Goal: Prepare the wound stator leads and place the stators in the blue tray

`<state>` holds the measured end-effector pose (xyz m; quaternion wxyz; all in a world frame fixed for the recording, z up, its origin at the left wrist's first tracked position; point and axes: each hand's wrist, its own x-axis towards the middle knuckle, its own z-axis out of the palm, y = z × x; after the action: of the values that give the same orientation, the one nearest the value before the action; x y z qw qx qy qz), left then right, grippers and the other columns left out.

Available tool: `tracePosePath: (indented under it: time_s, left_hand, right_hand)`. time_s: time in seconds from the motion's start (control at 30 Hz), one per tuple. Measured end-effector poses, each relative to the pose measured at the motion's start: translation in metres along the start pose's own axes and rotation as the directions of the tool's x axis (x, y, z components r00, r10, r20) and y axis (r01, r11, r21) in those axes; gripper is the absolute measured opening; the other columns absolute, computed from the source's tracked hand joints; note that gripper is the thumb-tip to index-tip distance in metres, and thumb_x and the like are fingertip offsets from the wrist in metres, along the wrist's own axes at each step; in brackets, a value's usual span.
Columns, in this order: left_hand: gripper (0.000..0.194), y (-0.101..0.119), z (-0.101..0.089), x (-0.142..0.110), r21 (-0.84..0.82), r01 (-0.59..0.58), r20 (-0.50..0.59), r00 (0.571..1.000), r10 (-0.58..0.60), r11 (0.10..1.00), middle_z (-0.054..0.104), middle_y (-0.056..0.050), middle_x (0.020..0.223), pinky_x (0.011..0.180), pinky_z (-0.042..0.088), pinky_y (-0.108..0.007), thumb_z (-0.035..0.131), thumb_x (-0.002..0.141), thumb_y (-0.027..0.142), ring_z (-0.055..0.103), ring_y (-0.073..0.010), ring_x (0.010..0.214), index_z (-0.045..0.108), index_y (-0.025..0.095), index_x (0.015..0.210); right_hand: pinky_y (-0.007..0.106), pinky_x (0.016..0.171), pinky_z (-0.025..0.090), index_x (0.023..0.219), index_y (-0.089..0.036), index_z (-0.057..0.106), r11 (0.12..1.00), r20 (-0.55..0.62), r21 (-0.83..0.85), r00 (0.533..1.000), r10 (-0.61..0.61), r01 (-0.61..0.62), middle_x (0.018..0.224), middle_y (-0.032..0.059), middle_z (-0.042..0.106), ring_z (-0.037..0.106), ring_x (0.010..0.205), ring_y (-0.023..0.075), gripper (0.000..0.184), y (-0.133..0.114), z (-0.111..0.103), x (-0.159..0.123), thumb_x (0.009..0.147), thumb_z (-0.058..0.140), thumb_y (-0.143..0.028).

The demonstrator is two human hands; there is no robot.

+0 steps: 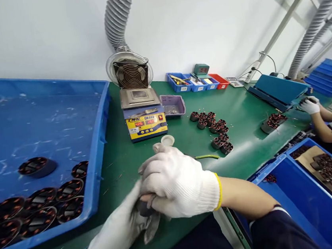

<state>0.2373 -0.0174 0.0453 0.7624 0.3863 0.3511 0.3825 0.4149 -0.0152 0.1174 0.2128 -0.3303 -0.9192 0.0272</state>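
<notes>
My two hands in white knit gloves meet low in the middle, over the green mat (246, 147). My right hand (179, 185) lies on top with its fingers curled over the fingertips of my left hand (115, 234). A small dark thing (144, 207) shows between them; I cannot make out what it is. The left hand is smeared by motion and loose glove cloth hangs below its fingers. A small white round lid (168, 140) and a thin green stick (207, 157) lie on the mat just beyond my hands.
A big blue tray (96, 148) on the left holds several dark wound stators (37, 166). Behind stand a yellow solder pot (146, 124), a fan (132, 75), a purple dish (173, 104) and small stators (216, 130). A co-worker's gloved hand (309, 106) works at right. A blue crate (298, 205) sits near right.
</notes>
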Motion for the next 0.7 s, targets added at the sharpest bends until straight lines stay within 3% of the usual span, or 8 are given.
tracePosePath:
  time_s: [0.1, 0.2, 0.27, 0.43, 0.5, 0.53, 0.63, 0.7]
  left_hand:
    - [0.02, 0.008, 0.001, -0.002, -0.149, 0.109, 0.018, 0.994, -0.108, 0.983, 0.068, -0.002, 0.081, 0.067, 0.061, -0.036, 0.063, 0.081, 0.045, 0.068, -0.0214, 0.077, 0.063, 0.025, 0.085]
    - [0.024, 0.014, -0.001, -0.001, -0.333, 0.037, -0.094, 0.993, -0.072, 0.942, 0.067, 0.002, 0.081, 0.078, 0.059, -0.035, 0.065, 0.08, 0.049, 0.068, -0.0202, 0.083, 0.058, 0.026, 0.081]
    - [0.021, 0.01, 0.0, 0.0, -0.303, 0.027, -0.1, 0.993, -0.06, 0.952, 0.065, 0.003, 0.077, 0.079, 0.058, -0.03, 0.067, 0.08, 0.046, 0.068, -0.0187, 0.086, 0.058, 0.026, 0.08]
    - [0.038, -0.007, 0.009, 0.001, -0.24, 0.151, 0.07, 0.988, -0.138, 0.959, 0.06, 0.0, 0.064, 0.047, 0.053, -0.029, 0.064, 0.081, 0.057, 0.061, -0.0161, 0.053, 0.061, 0.019, 0.08]
    - [0.044, -0.007, 0.012, 0.0, -0.212, 0.055, 0.051, 0.998, -0.045, 0.976, 0.062, -0.001, 0.073, 0.048, 0.053, -0.028, 0.067, 0.077, 0.059, 0.061, -0.0155, 0.056, 0.063, 0.018, 0.093]
    - [0.048, -0.007, 0.014, 0.0, -0.163, -0.057, -0.047, 0.998, 0.05, 0.985, 0.065, -0.003, 0.082, 0.055, 0.055, -0.028, 0.072, 0.074, 0.057, 0.064, -0.0169, 0.065, 0.063, 0.018, 0.1]
    - [0.051, -0.007, 0.018, -0.003, 0.14, -0.341, -0.391, 0.844, 0.368, 0.93, 0.066, -0.006, 0.104, 0.079, 0.056, -0.031, 0.083, 0.065, 0.042, 0.065, -0.022, 0.092, 0.06, 0.02, 0.105]
    - [0.048, -0.009, 0.02, -0.004, 0.247, -0.393, -0.45, 0.763, 0.464, 0.886, 0.066, -0.005, 0.105, 0.085, 0.055, -0.032, 0.084, 0.064, 0.035, 0.065, -0.0221, 0.095, 0.059, 0.022, 0.104]
  right_hand:
    - [0.052, 0.109, 0.03, 0.087, -0.017, 0.066, 0.996, -0.018, -0.088, 1.0, 0.024, -0.025, 0.102, 0.0096, 0.068, 0.06, 0.101, 0.024, 0.017, 0.002, -0.008, 0.002, 0.086, 0.053, -0.028]
    - [0.05, 0.108, 0.033, 0.088, -0.016, 0.065, 0.994, -0.064, -0.109, 0.998, -0.01, 0.003, 0.1, 0.01, 0.068, 0.06, 0.102, 0.0241, 0.019, -0.001, -0.013, 0.007, 0.088, 0.049, -0.027]
    - [0.049, 0.108, 0.034, 0.086, -0.017, 0.064, 0.997, -0.077, -0.064, 0.996, -0.037, 0.032, 0.099, 0.0089, 0.068, 0.06, 0.101, 0.0237, 0.017, -0.005, -0.013, 0.01, 0.087, 0.051, -0.028]
    - [0.05, 0.111, 0.035, 0.085, -0.02, 0.06, 0.995, -0.135, 0.092, 0.99, 0.041, -0.029, 0.093, 0.0062, 0.068, 0.062, 0.103, 0.023, 0.005, -0.006, -0.003, 0.006, 0.085, 0.055, -0.021]
    - [0.05, 0.107, 0.039, 0.086, -0.021, 0.058, 0.985, -0.223, 0.156, 0.969, 0.111, -0.077, 0.089, 0.0051, 0.067, 0.062, 0.103, 0.0223, 0.007, -0.002, 0.005, -0.001, 0.085, 0.054, -0.016]
    - [0.049, 0.105, 0.042, 0.087, -0.022, 0.057, 0.977, -0.279, 0.191, 0.949, 0.146, -0.094, 0.088, 0.0048, 0.066, 0.063, 0.104, 0.0222, 0.008, -0.001, 0.011, -0.005, 0.085, 0.054, -0.015]
    - [0.053, 0.107, 0.04, 0.094, -0.023, 0.055, 0.961, -0.414, 0.248, 0.882, 0.223, -0.126, 0.088, 0.004, 0.064, 0.061, 0.107, 0.0226, 0.016, -0.005, 0.028, -0.023, 0.083, 0.055, -0.012]
    - [0.06, 0.113, 0.028, 0.099, -0.026, 0.055, 0.963, -0.415, 0.229, 0.882, 0.226, -0.139, 0.09, 0.0022, 0.065, 0.061, 0.107, 0.0234, 0.024, -0.013, 0.034, -0.037, 0.081, 0.058, -0.011]
